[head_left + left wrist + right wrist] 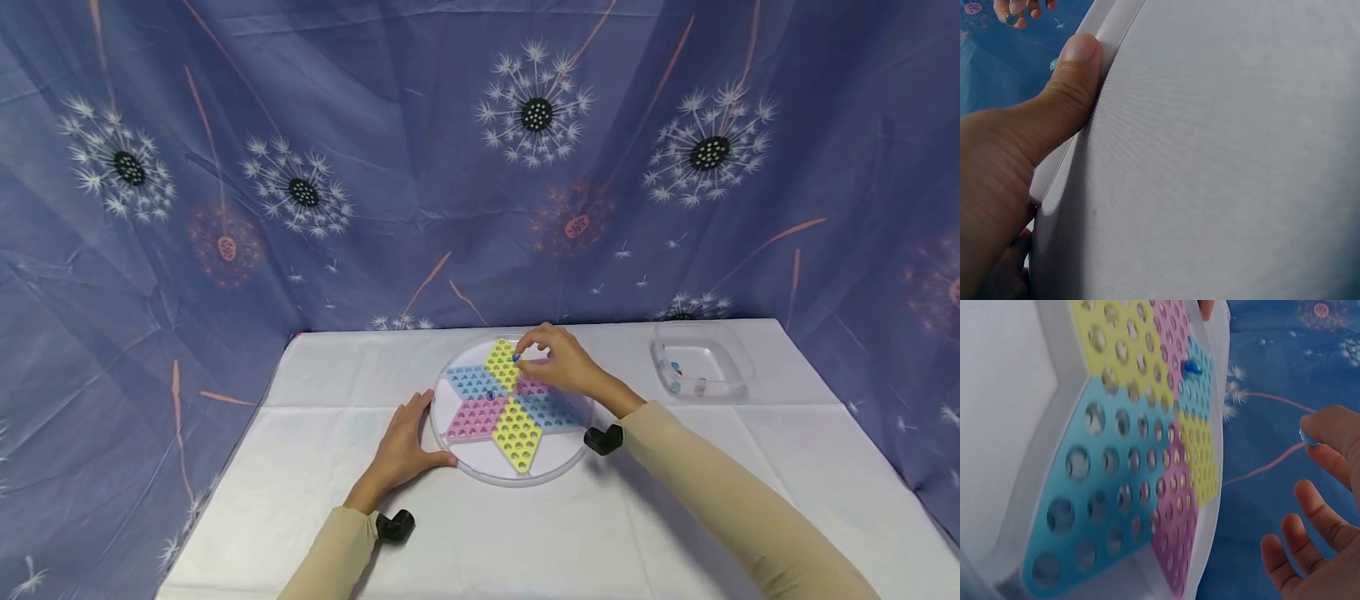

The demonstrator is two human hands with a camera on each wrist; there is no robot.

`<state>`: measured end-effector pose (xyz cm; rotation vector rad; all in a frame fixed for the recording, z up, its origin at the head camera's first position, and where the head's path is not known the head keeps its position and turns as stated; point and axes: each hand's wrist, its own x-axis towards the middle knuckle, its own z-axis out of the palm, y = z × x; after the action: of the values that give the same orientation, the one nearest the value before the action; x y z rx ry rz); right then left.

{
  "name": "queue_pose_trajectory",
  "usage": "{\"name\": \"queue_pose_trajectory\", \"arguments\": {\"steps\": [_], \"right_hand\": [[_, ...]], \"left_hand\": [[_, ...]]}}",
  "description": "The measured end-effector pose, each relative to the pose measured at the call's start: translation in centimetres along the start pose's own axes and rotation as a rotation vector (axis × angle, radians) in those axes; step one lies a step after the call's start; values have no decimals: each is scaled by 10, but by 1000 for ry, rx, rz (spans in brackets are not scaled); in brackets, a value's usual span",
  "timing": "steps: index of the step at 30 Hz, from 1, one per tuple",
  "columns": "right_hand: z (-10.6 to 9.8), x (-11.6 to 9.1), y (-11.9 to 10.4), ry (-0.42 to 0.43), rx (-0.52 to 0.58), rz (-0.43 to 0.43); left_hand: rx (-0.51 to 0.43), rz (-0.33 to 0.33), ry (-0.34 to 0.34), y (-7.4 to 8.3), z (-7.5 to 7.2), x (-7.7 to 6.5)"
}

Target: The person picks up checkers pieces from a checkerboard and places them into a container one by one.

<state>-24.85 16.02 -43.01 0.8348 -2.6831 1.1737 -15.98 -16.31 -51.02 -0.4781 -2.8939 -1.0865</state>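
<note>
My right hand [561, 360] pinches a small blue marble [1307, 432] between thumb and index finger, its other fingers spread loosely. It hovers above the upper yellow point of a round Chinese checkers board [474, 461]. The board has a star of yellow, pink and blue holed points. Another blue marble [1193, 367] sits in a hole of a blue point near the star's middle. At the board's left edge rests my left hand [405, 440], fingers extended along the side and thumb against the front rim. In the left wrist view, the thumb [1072, 84] touches the rim.
A clear plastic container [703, 390] with several marbles stands at the right rear of the table. White cloth [525, 542] covers the table. Behind it hangs a blue curtain [420, 167] with dandelion prints.
</note>
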Motion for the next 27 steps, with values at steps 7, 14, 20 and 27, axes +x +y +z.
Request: {"name": "queue_pose_trajectory", "arguments": {"steps": [7, 14, 20, 27], "right_hand": [[-21, -7, 9, 18, 7, 57], [-40, -16, 25, 57, -35, 60], [-55, -26, 40, 93, -61, 95], [-71, -39, 59, 120, -94, 154]], "left_hand": [[-12, -4, -5, 1, -1, 2], [-7, -2, -2, 0, 0, 0], [-18, -26, -6, 1, 0, -1], [-11, -43, -18, 1, 0, -1]]}}
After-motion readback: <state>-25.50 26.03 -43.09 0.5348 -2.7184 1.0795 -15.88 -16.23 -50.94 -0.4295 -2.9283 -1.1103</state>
